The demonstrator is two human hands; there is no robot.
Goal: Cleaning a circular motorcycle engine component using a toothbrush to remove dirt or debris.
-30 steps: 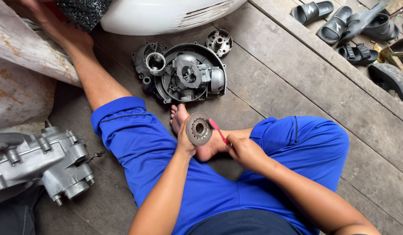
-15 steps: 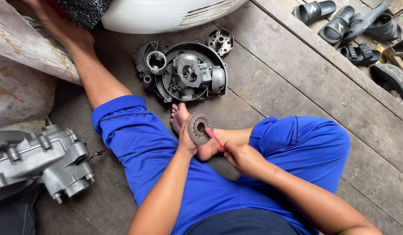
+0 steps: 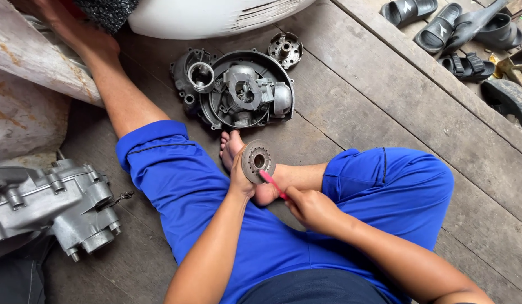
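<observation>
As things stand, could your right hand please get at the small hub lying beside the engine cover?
Probably not without leaning: the right hand grips a red-handled tool, and the small hub lies beyond the engine cover.

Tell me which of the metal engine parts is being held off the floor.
The small round toothed disc, held up in the left hand. The dark round engine cover and silver casing lie on the planks.

Even soft daylight, faint shadows, sharp focus, no glare, slight wide-angle stretch.

Weathered grey plank floor [image 3: 385,101], rusty white panel [image 3: 30,62] at left, black sandals [image 3: 452,28] top right, daylight
</observation>
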